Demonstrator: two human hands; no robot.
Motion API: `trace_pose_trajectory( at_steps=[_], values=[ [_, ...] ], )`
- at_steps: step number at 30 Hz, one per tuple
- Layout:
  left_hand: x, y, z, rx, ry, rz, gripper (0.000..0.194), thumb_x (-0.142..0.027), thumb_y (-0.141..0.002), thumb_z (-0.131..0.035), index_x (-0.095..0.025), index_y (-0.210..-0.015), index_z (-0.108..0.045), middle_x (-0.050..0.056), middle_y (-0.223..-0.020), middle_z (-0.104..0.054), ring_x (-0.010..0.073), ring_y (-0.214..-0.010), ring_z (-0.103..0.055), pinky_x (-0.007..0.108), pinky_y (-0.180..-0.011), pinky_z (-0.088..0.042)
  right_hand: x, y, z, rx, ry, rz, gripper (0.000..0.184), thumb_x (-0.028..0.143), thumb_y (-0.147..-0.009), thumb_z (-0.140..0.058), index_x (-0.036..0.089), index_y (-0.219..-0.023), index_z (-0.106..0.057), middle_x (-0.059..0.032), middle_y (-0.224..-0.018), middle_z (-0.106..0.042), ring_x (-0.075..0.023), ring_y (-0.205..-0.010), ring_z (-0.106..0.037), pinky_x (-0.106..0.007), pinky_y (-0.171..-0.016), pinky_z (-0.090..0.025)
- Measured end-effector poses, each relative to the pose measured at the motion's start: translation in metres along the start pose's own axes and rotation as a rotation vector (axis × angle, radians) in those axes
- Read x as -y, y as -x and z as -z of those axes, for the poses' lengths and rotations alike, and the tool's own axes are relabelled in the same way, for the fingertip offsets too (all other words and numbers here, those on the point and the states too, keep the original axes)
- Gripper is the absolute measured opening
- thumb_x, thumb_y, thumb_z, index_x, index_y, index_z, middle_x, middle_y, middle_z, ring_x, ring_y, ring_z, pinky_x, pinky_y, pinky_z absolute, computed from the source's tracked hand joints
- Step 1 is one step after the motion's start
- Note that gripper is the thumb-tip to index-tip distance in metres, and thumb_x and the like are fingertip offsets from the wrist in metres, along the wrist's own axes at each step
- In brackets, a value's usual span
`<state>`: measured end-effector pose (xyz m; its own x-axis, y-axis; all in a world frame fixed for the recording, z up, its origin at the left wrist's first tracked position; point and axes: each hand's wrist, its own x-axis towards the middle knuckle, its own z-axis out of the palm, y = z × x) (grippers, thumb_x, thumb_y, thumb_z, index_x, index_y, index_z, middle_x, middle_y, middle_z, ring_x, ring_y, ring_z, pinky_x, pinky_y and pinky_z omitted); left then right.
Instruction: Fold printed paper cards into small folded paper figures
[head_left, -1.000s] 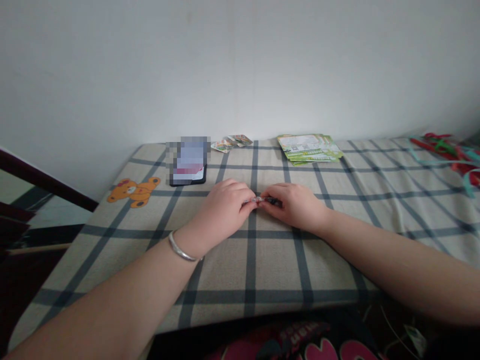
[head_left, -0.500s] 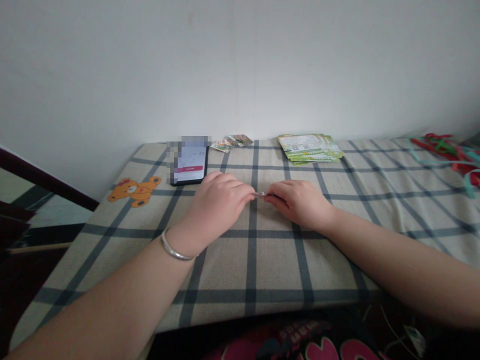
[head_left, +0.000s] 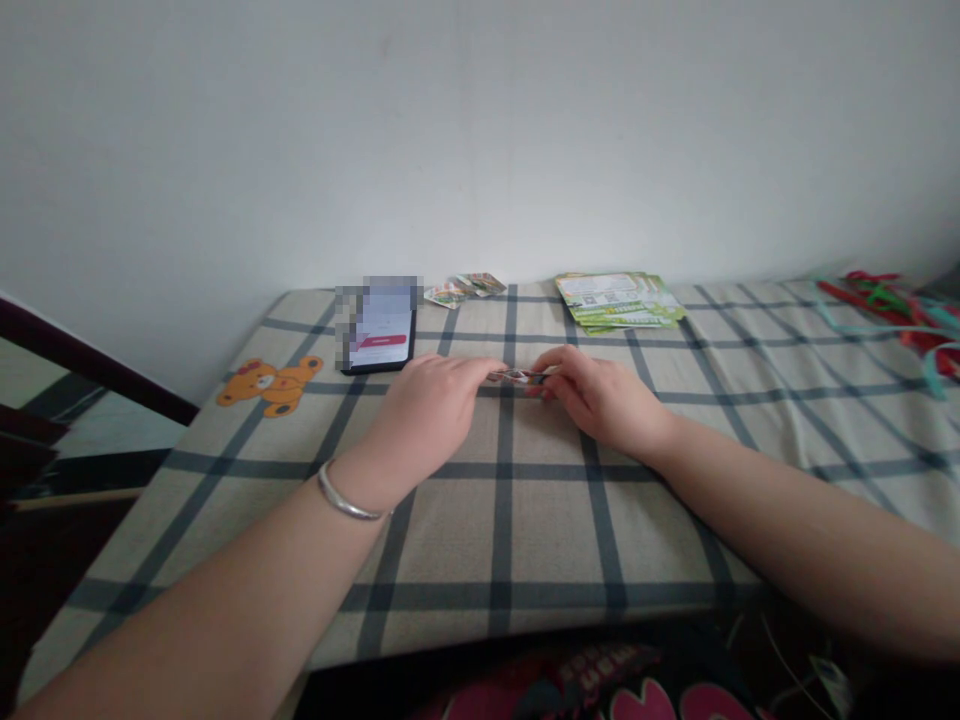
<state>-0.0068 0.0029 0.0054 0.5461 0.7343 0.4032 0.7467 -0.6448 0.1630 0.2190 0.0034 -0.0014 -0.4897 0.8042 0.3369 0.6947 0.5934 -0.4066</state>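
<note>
Between my hands, above the middle of the checked tablecloth (head_left: 551, 530), is a small, thin, flat patterned piece (head_left: 517, 376), seen almost edge-on; its exact kind cannot be made out. My left hand (head_left: 442, 400), with a silver bangle at the wrist, pinches its left end between thumb and fingers. At the right end, the thumb and bent fingers of my right hand (head_left: 592, 395) close on it. My palms hide part of the fingers.
A phone (head_left: 382, 325) with a lit screen lies behind my left hand. Small colourful cards (head_left: 480, 284) and a stack of green-and-white cards (head_left: 622, 300) lie by the wall. Red, green and teal ribbons (head_left: 911, 310) are at far right. A bear picture (head_left: 270, 385) is at left.
More of the thin piece shows between my hands, and its patterned side has turned partly into view. My right fingers have shifted and loosened slightly; the left hand has moved a little.
</note>
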Motion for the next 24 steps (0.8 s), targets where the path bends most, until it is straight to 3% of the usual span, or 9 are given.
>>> trace_pose_trajectory(
  at_steps=[4,9,14,19,24],
  values=[
    [0.0,0.0,-0.005,-0.001,0.08,0.022,0.032,-0.011,-0.094,-0.04,-0.018,-0.117,-0.061,0.005,-0.11,-0.07,0.0211,-0.1,-0.064,0.038,-0.088,-0.051,-0.004,-0.001,0.005,-0.051,0.146,-0.063,0.016,0.027,-0.092,-0.049,0.018,-0.098,-0.061,-0.0041,-0.08,-0.07,-0.0169,-0.068,-0.063,-0.026,-0.058,-0.041],
    [0.005,0.001,-0.012,0.003,0.101,0.011,0.042,-0.005,-0.091,-0.035,-0.014,-0.128,-0.054,0.008,-0.12,-0.065,0.0195,-0.108,-0.06,0.039,-0.097,-0.048,-0.008,-0.001,0.011,-0.083,0.115,0.039,0.016,0.021,-0.087,-0.055,0.02,-0.102,-0.062,-0.0023,-0.087,-0.07,-0.0141,-0.072,-0.062,-0.024,-0.064,-0.042],
    [0.008,0.001,-0.016,0.012,0.104,0.019,0.045,-0.007,-0.093,-0.032,-0.014,-0.134,-0.048,0.01,-0.122,-0.063,0.0201,-0.112,-0.058,0.04,-0.1,-0.047,-0.007,-0.001,0.012,-0.042,0.23,0.11,0.012,0.02,-0.088,-0.054,0.02,-0.094,-0.065,-0.003,-0.085,-0.069,-0.0161,-0.076,-0.061,-0.025,-0.066,-0.039],
    [0.005,0.004,-0.019,-0.091,0.24,0.139,0.057,-0.016,-0.092,-0.046,-0.013,-0.145,-0.027,0.012,-0.117,-0.063,0.0194,-0.111,-0.059,0.039,-0.101,-0.046,-0.012,-0.009,0.022,-0.086,0.423,0.162,0.018,0.03,-0.092,-0.052,0.02,-0.088,-0.067,-0.0042,-0.084,-0.069,-0.0183,-0.079,-0.061,-0.028,-0.064,-0.036],
    [-0.003,0.005,-0.014,-0.099,0.144,0.181,0.05,-0.005,-0.083,-0.045,-0.01,-0.133,-0.039,0.015,-0.128,-0.058,0.0217,-0.115,-0.057,0.04,-0.102,-0.046,-0.025,-0.031,0.027,-0.154,0.561,0.074,0.019,0.031,-0.091,-0.051,0.021,-0.09,-0.067,-0.0049,-0.088,-0.07,-0.0204,-0.085,-0.061,-0.029,-0.061,-0.033]
  ],
)
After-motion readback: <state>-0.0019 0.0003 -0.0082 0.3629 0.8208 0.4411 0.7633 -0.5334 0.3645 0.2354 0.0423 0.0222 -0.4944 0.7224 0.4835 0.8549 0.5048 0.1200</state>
